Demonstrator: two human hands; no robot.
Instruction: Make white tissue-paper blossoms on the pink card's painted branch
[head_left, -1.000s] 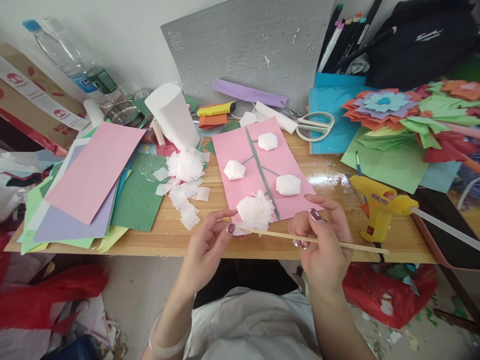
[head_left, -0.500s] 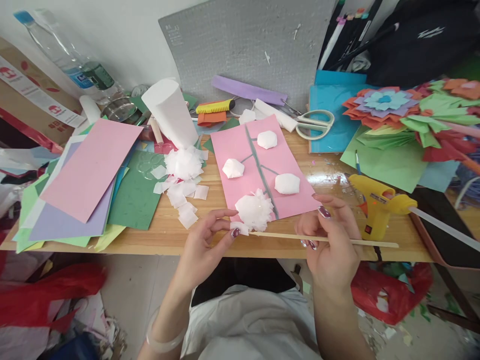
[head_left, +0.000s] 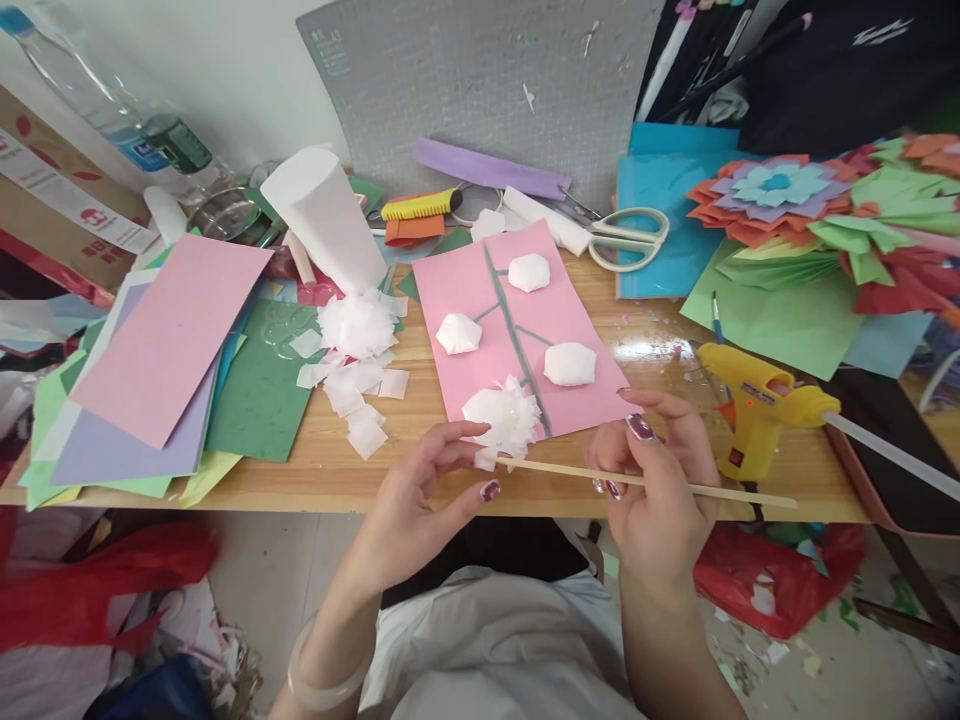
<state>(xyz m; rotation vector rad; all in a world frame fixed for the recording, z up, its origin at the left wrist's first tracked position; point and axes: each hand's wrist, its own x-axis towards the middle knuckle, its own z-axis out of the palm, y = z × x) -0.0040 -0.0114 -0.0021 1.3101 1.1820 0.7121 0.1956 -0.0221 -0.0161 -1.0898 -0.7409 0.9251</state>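
My right hand (head_left: 654, 478) pinches a thin wooden stick (head_left: 739, 492) that lies level along the table's front edge. A small scrap of white tissue (head_left: 486, 460) sits at the stick's left tip. My left hand (head_left: 420, 492) curls its fingers beside that tip, thumb just under the scrap. Directly behind lies a pink card (head_left: 517, 330) with a grey painted branch, three flat white tissue pads and one fluffy white tissue flower (head_left: 501, 415) at its near edge.
A yellow glue gun (head_left: 757, 408) stands right of my hand. Scissors (head_left: 626, 232), a utility knife (head_left: 418, 204), a white paper roll (head_left: 324, 218), loose tissue squares (head_left: 352, 385), stacked coloured sheets (head_left: 157, 350) and folded paper flowers (head_left: 780, 195) crowd the wooden table (head_left: 420, 420).
My left thumb has slipped lower under the stick's tip, and the tissue scrap now sits up on the tip. The camera has tilted slightly; the stick stays nearly in place.
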